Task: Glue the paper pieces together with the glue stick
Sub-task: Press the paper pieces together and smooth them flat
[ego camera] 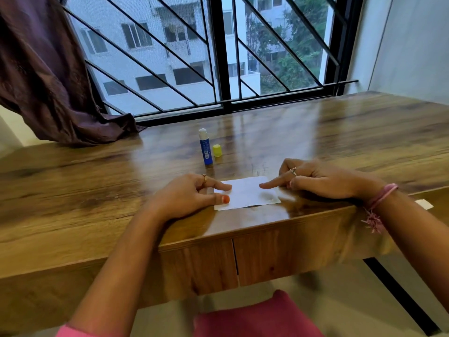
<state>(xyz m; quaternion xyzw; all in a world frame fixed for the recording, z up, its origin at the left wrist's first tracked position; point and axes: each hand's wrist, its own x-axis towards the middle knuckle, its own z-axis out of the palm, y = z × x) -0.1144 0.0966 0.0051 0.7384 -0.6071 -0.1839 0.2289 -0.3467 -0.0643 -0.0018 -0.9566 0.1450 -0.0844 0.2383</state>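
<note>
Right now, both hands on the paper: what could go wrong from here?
1. The glue stick stands uncapped, its yellow cap beside it; the tip may dry, or a reaching hand may tip it.
2. The paper lies near the table's front edge; the left hand and right hand press with fingertips only, so sheets could shift or slide off.

Left hand [192, 194] and right hand [323, 181] press white paper [247, 193] flat at bench [97, 181] edge; uncapped glue stick [205, 147] upright behind, yellow cap [217, 150] beside.

blue glue stick [205, 150], yellow cap [217, 150], seemingly white paper [250, 193]
</note>
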